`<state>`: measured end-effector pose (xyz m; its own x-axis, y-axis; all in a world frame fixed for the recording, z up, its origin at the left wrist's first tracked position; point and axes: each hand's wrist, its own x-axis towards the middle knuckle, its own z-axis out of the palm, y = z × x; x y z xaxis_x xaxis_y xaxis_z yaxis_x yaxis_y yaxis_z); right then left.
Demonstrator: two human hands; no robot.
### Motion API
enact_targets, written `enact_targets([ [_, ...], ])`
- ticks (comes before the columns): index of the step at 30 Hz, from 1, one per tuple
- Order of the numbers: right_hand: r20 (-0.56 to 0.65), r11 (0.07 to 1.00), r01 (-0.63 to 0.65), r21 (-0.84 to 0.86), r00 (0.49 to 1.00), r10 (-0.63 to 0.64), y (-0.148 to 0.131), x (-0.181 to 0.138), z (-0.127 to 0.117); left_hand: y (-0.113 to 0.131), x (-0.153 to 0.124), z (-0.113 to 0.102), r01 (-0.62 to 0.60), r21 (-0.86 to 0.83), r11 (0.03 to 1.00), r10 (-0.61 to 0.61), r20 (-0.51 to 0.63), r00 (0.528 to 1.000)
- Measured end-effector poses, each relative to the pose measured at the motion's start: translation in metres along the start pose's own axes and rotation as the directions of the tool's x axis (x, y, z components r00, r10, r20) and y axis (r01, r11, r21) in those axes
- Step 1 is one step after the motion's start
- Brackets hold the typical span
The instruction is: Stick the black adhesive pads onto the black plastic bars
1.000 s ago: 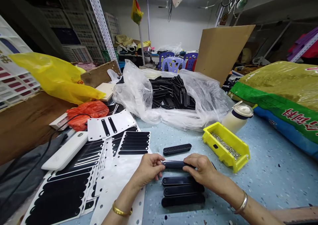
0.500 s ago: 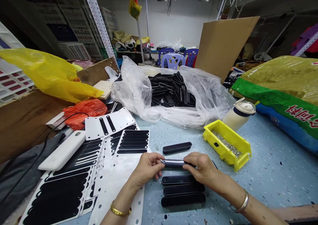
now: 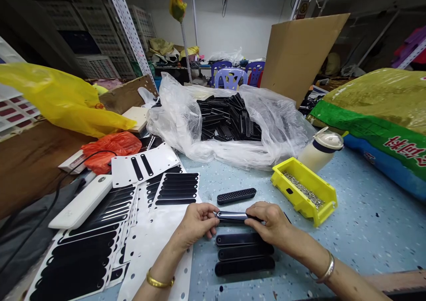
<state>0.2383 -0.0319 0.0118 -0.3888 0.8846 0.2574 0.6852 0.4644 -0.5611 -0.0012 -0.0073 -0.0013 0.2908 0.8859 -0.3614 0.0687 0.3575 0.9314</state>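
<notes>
A black rounded-end strip (image 3: 232,216) with a shiny top lies level between both hands. My left hand (image 3: 200,221) pinches its left end, near a small hole. At the other end, my right hand (image 3: 268,217) closes finger and thumb around it. Just beyond it rests a black piece with a honeycomb face (image 3: 236,196). Closer to me, three similar black strips lie side by side, the middle one (image 3: 245,252) under the right wrist's near side. Left of the hands are white sheets with black strip-shaped stickers (image 3: 177,189).
A yellow bin (image 3: 304,192) of small metal parts stands to the right, beside a cream bottle (image 3: 321,150). Behind, a clear plastic bag (image 3: 226,152) holds many black pieces. A white elongated device (image 3: 83,202) sits on sticker sheets at left. A large sack (image 3: 376,115) fills the far right.
Both hands keep their hold on the strip, with hardly any movement. The whole view has shifted slightly.
</notes>
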Motion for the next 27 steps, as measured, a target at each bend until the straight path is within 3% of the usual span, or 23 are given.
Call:
enact_targets([
  [27, 0.087, 0.999, -0.016, -0.048, 0.996, 0.020, -0.0017, 0.0020, -0.0013, -0.0003, 0.0007, -0.0003, -0.007, 0.015, 1.000, 0.007, 0.000, 1.000],
])
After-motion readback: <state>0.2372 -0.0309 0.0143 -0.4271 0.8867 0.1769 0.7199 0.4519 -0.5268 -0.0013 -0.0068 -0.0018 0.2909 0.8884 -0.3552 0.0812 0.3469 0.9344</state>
